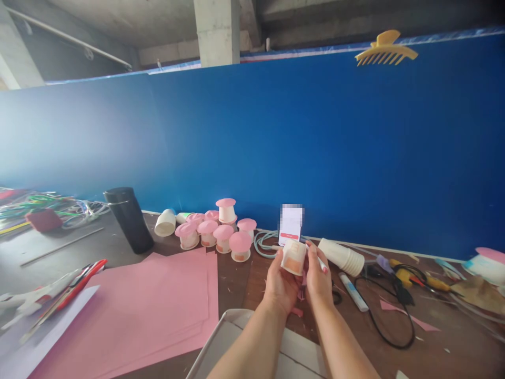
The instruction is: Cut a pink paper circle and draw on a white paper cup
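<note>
A white paper cup (294,257) with an orange-brown patch on its side is wrapped by the fingers of my left hand (281,287). Close against the cup's right side, my right hand (319,276) is closed around a slim white pen-like stick (322,263) with a reddish end; its exact kind is unclear. Just behind the cup, a phone (291,223) with a lit screen leans on the blue panel. Left of my hands stand several paper cups topped with pink paper discs (240,242). A stack of plain white paper cups (342,257) lies on its side to the right.
Pink paper sheets (158,305) cover the table's left part, with red-handled scissors (81,284) and a glue gun (39,297) beside them. A black bottle (129,221) stands behind. At right lie a glue stick (353,292), black cable (394,345) and paper scraps.
</note>
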`<state>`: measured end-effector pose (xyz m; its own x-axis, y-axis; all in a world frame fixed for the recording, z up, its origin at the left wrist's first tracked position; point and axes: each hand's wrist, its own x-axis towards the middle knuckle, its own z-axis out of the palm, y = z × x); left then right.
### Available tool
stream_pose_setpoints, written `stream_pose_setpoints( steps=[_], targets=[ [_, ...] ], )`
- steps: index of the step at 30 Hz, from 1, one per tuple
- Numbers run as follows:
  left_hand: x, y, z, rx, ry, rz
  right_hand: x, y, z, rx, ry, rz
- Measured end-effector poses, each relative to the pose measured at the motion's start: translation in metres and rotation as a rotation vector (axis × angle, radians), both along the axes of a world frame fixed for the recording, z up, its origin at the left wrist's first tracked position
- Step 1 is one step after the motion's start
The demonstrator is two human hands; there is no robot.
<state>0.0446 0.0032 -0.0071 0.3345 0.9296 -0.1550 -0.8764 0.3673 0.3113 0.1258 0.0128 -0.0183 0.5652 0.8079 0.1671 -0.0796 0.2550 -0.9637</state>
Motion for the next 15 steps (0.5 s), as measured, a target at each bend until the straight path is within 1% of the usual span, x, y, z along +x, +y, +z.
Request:
stream_pose_setpoints(
  steps=[6,9,12,15],
  targets=[
    [0.0020,-0.0018,-0.0013,0.049,0.079,-0.089,-0.0028,0.0037,0.0021,-0.056,0.228,0.048],
    [0.0032,-0.0035,-0.0008,0.039,0.109,-0.099,-0.0043,0.0055,0.0039,-0.049,0.249,0.041],
    [0.0041,-0.0051,0.0008,0.023,0.117,-0.096,-0.0030,0.0074,0.0031,-0.070,0.257,0.002],
    [0.0046,-0.0067,0.0022,0.063,0.070,-0.100,-0.0014,0.0091,0.0010,-0.079,0.263,-0.030]
  ],
)
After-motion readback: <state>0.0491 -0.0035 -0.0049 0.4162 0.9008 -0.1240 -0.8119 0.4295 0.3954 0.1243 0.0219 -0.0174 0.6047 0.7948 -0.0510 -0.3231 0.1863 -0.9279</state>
